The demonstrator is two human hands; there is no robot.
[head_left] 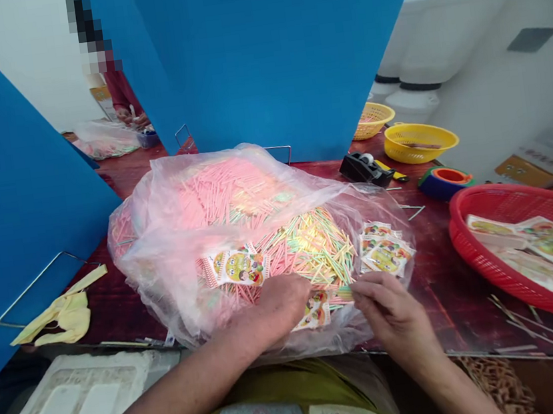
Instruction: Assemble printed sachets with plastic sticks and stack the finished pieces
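A large clear plastic bag point(160, 248) lies spread on the table, filled with thin pastel sticks point(316, 242) in pink, yellow and green. My left hand point(286, 303) is closed at the edge of a small printed packet point(318, 310) with a cartoon on it. Its fingertips are partly hidden. Beside it, my right hand point(386, 301) pinches a small bundle of sticks point(342, 293) whose other end reaches toward the packet. More printed packets point(241, 266) rest on the bag left of the hands, and another group of packets point(385, 251) lies to the right.
At right stands a red basket point(470, 264) holding printed packets. Behind it are tape rolls point(447, 182), a black tape dispenser point(365, 169) and a yellow basket point(420, 142). Yellow gloves point(68, 316) lie at left. Blue panels point(258, 55) border the table; another person point(124, 94) works beyond.
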